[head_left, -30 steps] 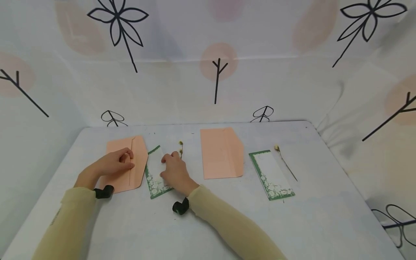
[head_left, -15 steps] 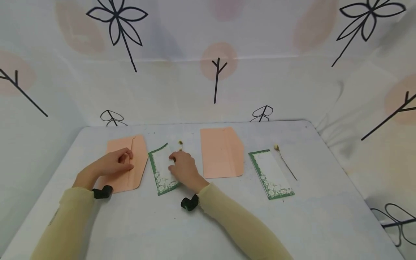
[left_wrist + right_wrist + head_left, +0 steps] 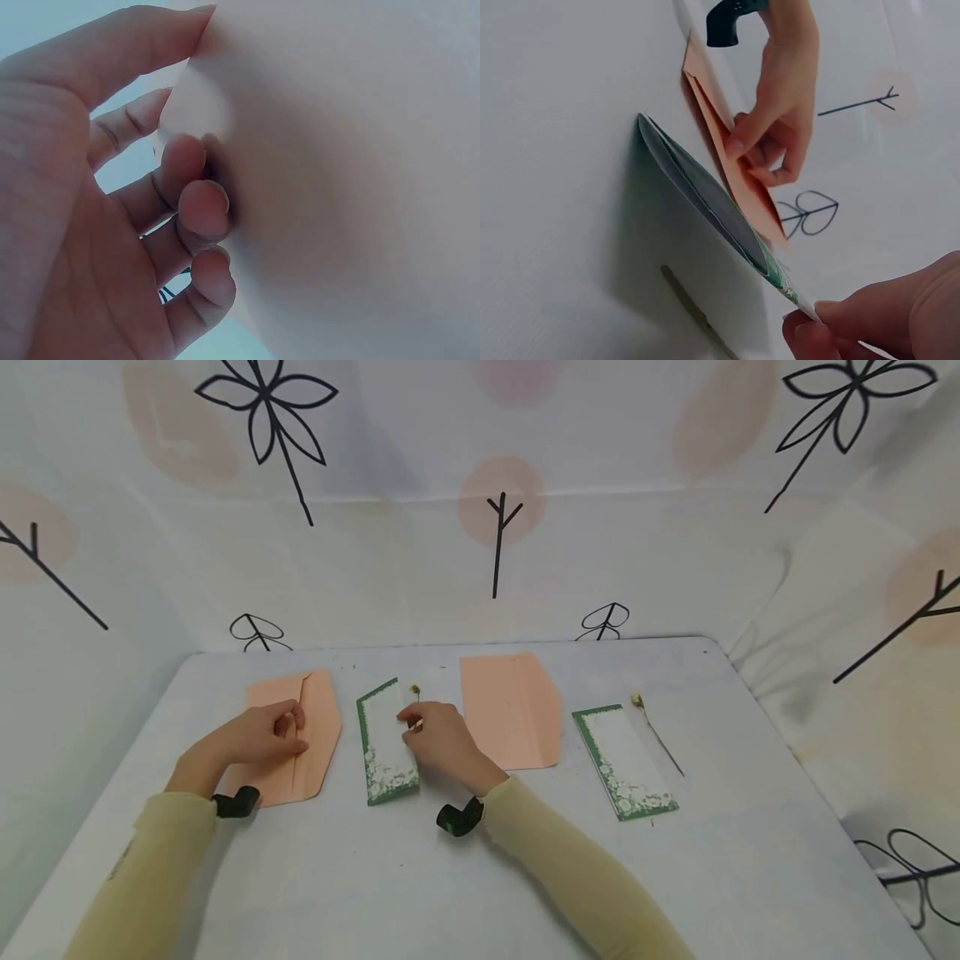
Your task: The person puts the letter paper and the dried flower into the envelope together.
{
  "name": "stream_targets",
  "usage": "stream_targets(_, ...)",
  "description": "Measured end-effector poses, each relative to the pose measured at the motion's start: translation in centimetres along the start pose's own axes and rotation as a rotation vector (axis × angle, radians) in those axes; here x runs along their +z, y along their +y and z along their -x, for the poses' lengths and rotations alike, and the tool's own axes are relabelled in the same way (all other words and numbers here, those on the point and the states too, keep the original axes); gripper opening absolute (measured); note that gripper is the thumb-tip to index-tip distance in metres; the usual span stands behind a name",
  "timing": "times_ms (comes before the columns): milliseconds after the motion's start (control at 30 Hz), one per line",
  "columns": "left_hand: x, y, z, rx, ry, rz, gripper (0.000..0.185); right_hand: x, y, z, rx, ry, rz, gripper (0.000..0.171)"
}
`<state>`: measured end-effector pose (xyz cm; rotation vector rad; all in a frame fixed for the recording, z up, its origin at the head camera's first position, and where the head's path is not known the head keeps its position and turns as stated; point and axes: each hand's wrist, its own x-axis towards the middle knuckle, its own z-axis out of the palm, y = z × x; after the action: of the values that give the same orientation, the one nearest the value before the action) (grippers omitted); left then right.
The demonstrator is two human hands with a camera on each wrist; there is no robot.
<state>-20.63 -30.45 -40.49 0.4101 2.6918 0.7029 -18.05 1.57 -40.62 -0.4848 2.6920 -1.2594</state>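
Swung upright and clear of the peach envelope [image 3: 288, 739], the green-bordered card [image 3: 386, 743] lifts by its edge, pinched in the right hand [image 3: 438, 739], while the left hand [image 3: 258, 739] curls its fingers around the envelope's flap.

A second peach envelope [image 3: 512, 710] is lying flat near the middle of the pale counter [image 3: 450, 877], its flap pointing right. To its right, a second green-bordered card [image 3: 624, 762] is lying slightly askew, and just beside that card a dried flower sprig [image 3: 657, 734] is resting with its small head toward the back. A white backdrop [image 3: 480, 527] printed with black leaf and twig outlines and pale pink blotches is hanging behind and around the counter.
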Motion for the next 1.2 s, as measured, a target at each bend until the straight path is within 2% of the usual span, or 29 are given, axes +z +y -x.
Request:
stream_targets(167, 0.0, 0.5, 0.1, 0.002, 0.009, -0.026, 0.034, -0.2, -0.3, 0.0, -0.031, 0.02, -0.045, 0.027)
stream_targets(333, -0.1, 1.2, 0.2, 0.016, 0.016, -0.065, 0.036, 0.0, -0.5, 0.1, -0.082, 0.079, -0.087, 0.028)
stream_targets(500, -0.1, 1.5, 0.2, 0.017, 0.004, -0.085, 0.034, 0.8, -0.9, 0.0, -0.122, 0.132, -0.179, 0.028)
stream_targets(667, -0.1, 1.6, 0.2, 0.016, -0.014, -0.091, 0.033, 1.8, -1.8, -0.2, -0.153, 0.147, -0.21, 0.03)
stream_targets(933, -0.1, 2.3, 0.4, 0.002, -0.009, -0.096, 0.036, 3.7, -2.5, -1.3, -0.16, 0.103, -0.126, 0.029)
stream_targets(1200, 0.1, 2.2, 0.5, 0.021, -0.012, -0.096, 0.031, 4.6, -4.1, -2.2, -0.153, 0.072, 0.048, 0.028)
